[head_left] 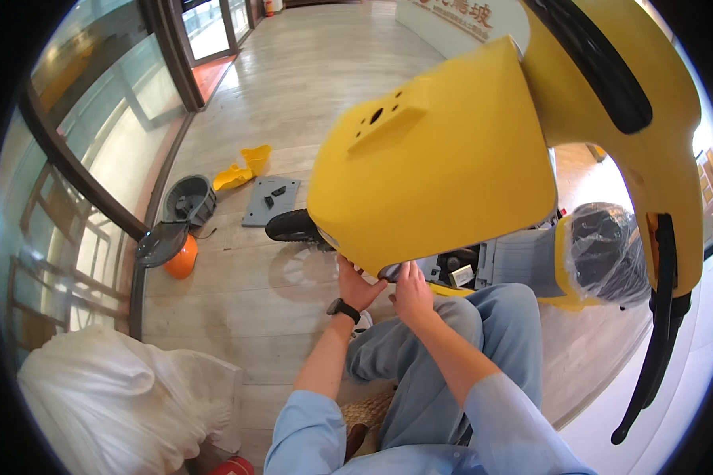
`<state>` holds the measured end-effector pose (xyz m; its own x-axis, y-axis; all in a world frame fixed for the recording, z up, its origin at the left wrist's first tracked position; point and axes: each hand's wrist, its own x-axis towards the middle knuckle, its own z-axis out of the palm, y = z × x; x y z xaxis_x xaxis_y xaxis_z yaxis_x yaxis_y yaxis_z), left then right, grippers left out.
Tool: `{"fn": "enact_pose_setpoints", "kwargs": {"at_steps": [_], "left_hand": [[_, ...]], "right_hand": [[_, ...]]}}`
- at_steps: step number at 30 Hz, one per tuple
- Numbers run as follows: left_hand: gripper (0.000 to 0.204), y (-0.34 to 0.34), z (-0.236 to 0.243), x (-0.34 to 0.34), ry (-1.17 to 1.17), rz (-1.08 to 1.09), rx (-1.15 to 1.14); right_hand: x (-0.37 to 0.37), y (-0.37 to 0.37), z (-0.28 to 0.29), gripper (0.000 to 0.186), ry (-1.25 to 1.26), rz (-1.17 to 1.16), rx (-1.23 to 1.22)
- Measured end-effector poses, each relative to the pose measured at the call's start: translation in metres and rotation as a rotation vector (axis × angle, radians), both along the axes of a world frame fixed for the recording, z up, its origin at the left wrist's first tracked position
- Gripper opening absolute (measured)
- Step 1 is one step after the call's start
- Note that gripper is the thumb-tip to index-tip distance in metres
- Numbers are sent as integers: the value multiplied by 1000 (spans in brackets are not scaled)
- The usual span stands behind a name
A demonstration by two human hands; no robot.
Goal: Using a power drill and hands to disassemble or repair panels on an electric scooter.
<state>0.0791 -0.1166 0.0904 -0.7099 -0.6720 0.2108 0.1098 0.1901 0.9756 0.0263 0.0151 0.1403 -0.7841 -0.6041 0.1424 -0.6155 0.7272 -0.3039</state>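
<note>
A yellow scooter stands before me, its large front panel (444, 150) filling the middle of the view. At the panel's lower edge is a small dark piece (389, 272), with both my hands beside it. My left hand (358, 286), with a black watch on the wrist, reaches up under the edge; its thumb points toward the piece and its other fingers are partly hidden. My right hand (413, 296) is closed, fingertips pressed together at the piece's right end. The black front tyre (291, 226) sticks out to the left.
An open compartment (461, 265) with dark parts lies right of my hands. A plastic-wrapped seat (604, 249) and a black brake lever (640, 388) are farther right. Left on the floor are a grey panel (261, 207), yellow pieces (234, 176), a grey bin (190, 198) and an orange helmet (181, 259).
</note>
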Motion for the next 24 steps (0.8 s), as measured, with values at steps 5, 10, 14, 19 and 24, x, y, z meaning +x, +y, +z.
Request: {"fn": "enact_pose_setpoints", "kwargs": {"at_steps": [5, 10, 14, 19, 24], "left_hand": [[95, 2, 2, -2, 8, -16, -65], [94, 2, -1, -6, -19, 20, -127], [98, 1, -3, -7, 22, -22, -52], [96, -1, -3, -5, 6, -35, -86], [95, -3, -1, -6, -48, -26, -134]], "right_hand": [[-37, -7, 13, 85, -95, 28, 19], [-48, -4, 34, 69, -159, 127, -77], [-45, -3, 35, 67, -84, 174, -178], [-41, -3, 35, 66, 6, 144, -149], [-38, -6, 39, 65, -9, 142, -66]]}}
